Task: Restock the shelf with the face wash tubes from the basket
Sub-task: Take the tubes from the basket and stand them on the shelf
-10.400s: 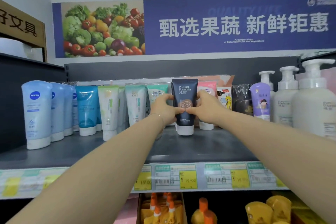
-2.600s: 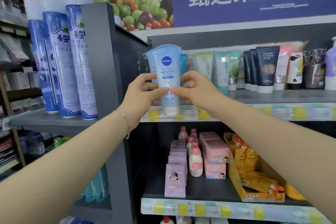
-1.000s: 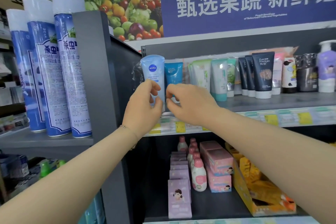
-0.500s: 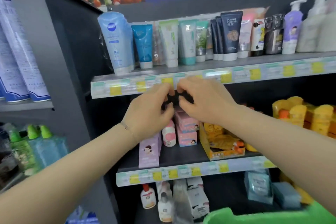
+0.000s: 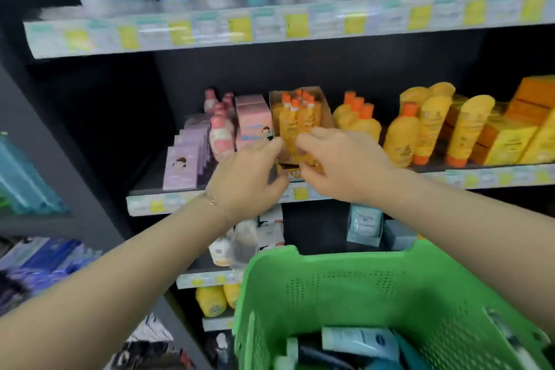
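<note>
Hands lowered toward basket point(image 5: 330, 288), left hand point(image 5: 249, 180) and right hand point(image 5: 345, 168) empty, relaxed

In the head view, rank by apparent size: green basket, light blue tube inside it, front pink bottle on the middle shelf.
1. green basket
Then light blue tube and pink bottle: similar; tube is nearer and partly hidden, so unranked.
</note>
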`<action>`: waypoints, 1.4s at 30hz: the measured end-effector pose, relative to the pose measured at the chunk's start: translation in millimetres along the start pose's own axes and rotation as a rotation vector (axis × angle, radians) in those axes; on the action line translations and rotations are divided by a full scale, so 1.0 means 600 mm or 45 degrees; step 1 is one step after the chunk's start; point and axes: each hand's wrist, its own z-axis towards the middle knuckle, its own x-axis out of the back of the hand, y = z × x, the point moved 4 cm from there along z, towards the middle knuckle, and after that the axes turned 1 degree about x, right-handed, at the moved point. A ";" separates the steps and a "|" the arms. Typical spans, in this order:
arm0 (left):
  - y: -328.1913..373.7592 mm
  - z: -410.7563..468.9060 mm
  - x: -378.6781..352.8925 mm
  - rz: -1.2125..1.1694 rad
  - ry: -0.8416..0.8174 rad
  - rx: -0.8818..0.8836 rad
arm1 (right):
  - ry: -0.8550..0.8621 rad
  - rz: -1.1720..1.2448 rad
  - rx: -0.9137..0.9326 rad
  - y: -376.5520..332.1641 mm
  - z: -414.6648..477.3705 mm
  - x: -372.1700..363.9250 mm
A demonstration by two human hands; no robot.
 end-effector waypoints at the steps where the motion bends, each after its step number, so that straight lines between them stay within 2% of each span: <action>1: 0.008 -0.005 -0.012 0.003 -0.023 0.003 | -0.031 0.016 0.005 0.004 -0.015 -0.010; 8: 0.051 -0.044 -0.100 0.039 -0.212 0.085 | -0.188 0.157 0.012 0.016 -0.104 -0.075; 16: 0.071 -0.110 -0.198 0.077 -0.492 0.094 | -0.491 0.210 -0.035 0.008 -0.190 -0.144; 19: 0.073 -0.128 -0.238 0.070 -0.657 0.136 | -0.598 0.249 -0.049 0.005 -0.223 -0.168; 23: 0.091 -0.144 -0.286 0.226 -0.854 0.080 | -0.787 0.311 -0.040 0.003 -0.265 -0.199; 26: 0.105 -0.164 -0.323 0.109 -1.024 0.165 | -0.933 0.315 -0.014 -0.003 -0.297 -0.224; 31: 0.127 -0.203 -0.395 0.147 -1.225 0.133 | -1.209 0.309 -0.024 0.000 -0.341 -0.266; 36: 0.118 -0.249 -0.483 0.101 -1.622 0.206 | -1.541 0.313 -0.091 0.024 -0.363 -0.303; 40: 0.114 -0.282 -0.531 0.056 -1.674 0.290 | -1.616 0.399 -0.139 0.028 -0.363 -0.311; 42: 0.118 -0.299 -0.554 -0.016 -1.689 0.401 | -1.624 0.408 -0.133 0.025 -0.362 -0.311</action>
